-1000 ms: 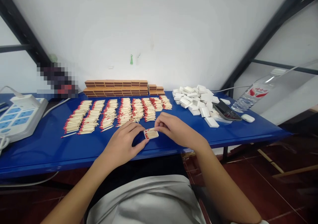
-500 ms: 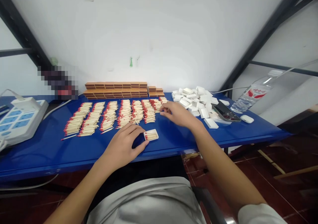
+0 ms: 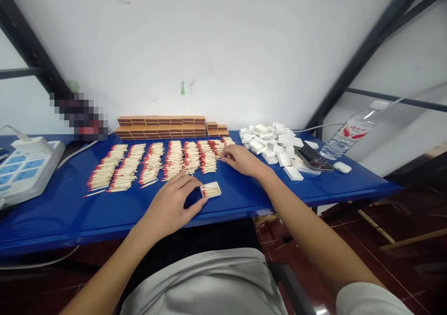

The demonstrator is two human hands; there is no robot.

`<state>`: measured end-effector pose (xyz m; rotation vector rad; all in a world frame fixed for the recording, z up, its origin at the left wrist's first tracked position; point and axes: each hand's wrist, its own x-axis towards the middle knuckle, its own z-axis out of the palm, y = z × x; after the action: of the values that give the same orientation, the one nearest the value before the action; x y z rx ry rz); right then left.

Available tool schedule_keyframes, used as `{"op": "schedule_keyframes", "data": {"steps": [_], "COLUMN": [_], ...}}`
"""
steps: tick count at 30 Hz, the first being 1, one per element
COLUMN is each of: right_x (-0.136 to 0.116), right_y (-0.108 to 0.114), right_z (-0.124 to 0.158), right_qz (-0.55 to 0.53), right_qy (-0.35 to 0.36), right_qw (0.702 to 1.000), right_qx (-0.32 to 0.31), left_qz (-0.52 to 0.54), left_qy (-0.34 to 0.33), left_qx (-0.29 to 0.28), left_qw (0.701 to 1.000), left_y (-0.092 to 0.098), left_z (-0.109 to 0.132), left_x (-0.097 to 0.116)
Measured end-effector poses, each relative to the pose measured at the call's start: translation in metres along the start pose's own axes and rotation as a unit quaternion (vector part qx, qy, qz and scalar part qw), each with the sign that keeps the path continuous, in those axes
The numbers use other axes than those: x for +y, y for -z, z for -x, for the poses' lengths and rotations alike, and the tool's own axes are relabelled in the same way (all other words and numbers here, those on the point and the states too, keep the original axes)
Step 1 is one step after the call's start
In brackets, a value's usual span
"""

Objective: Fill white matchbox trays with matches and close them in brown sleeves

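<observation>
My left hand (image 3: pixel 176 201) grips the left end of a small white matchbox tray (image 3: pixel 211 190) between thumb and fingers. Several red-headed matches lie inside it, and it rests near the table's front edge. My right hand (image 3: pixel 242 160) is at the right edge of the rightmost matches (image 3: pixel 218 148), its fingertips curled together. Whatever those fingertips may hold is hidden. To the left, more red-tipped matches (image 3: pixel 173 159) lie in several slanting rows on the blue table (image 3: pixel 240 189).
Orange-brown matchboxes (image 3: pixel 160 126) stand stacked along the wall. At right are a heap of white trays (image 3: pixel 270 140), a phone (image 3: pixel 314 156), a white earphone case (image 3: pixel 342 167) and a tilted water bottle (image 3: pixel 352 131). A power strip (image 3: pixel 30 170) sits at left.
My right hand's fingers have drawn closer together beside the matches. My left hand stays at the tray. The whole view has shifted slightly.
</observation>
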<state>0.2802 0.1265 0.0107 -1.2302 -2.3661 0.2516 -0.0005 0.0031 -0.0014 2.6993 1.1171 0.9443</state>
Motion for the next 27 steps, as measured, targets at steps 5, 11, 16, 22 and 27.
{"op": "schedule_keyframes", "data": {"steps": [5, 11, 16, 22, 27], "right_x": [0.0, -0.003, -0.011, -0.063, -0.103], "right_y": [-0.002, -0.001, 0.009, 0.018, 0.01], "right_z": [-0.001, 0.001, 0.019, 0.057, 0.074], "right_qz": [-0.002, 0.003, -0.009, -0.045, -0.054], "right_qy": [0.003, -0.045, -0.055, -0.029, -0.002], "right_qw": [1.0, 0.999, 0.998, 0.999, 0.998], "right_qx": [0.001, -0.014, -0.002, 0.008, -0.033], "left_qz": [-0.005, -0.002, -0.005, -0.008, -0.006], "left_qy": [-0.003, -0.005, -0.001, -0.001, -0.005], "left_qx": [-0.003, -0.001, 0.002, -0.001, -0.004], "left_qw": [1.0, 1.0, 1.0, 1.0, 1.0], "left_y": [0.0, -0.001, -0.001, 0.0, 0.001], "left_z": [0.0, -0.001, -0.001, -0.001, -0.001], "left_x": [0.001, -0.001, 0.0, 0.0, 0.001]}}
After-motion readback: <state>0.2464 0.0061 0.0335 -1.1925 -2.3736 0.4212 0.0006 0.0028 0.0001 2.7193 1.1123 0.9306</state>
